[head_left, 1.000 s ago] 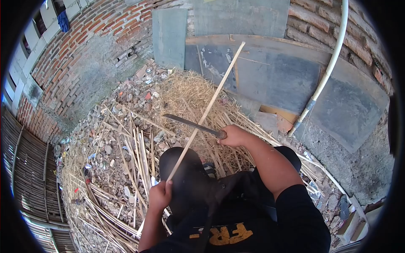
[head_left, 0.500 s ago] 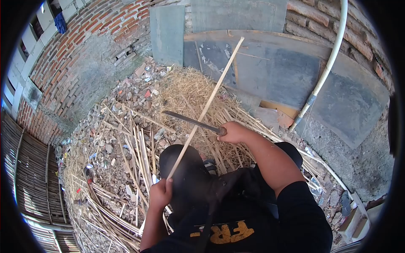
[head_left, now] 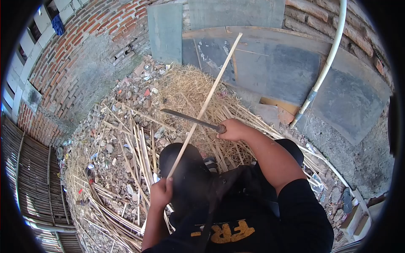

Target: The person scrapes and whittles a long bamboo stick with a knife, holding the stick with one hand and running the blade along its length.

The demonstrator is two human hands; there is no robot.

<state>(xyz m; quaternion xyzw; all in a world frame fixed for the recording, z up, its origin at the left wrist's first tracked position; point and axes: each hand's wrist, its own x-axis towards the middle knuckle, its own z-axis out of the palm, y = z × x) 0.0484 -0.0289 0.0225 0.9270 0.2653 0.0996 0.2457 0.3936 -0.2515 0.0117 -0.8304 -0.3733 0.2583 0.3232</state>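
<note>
While the left hand (head_left: 160, 192) is closed around the lower part of a pale strip (head_left: 206, 103), the right hand (head_left: 233, 130) firmly holds a long knife (head_left: 181, 116), which crosses this strip above dry straw (head_left: 181, 86).

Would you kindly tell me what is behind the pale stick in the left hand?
Behind the stick, a knee, the straw heap and grey panelling show along its edges. What its own width covers cannot be seen, nor what lies under the left hand.
</note>
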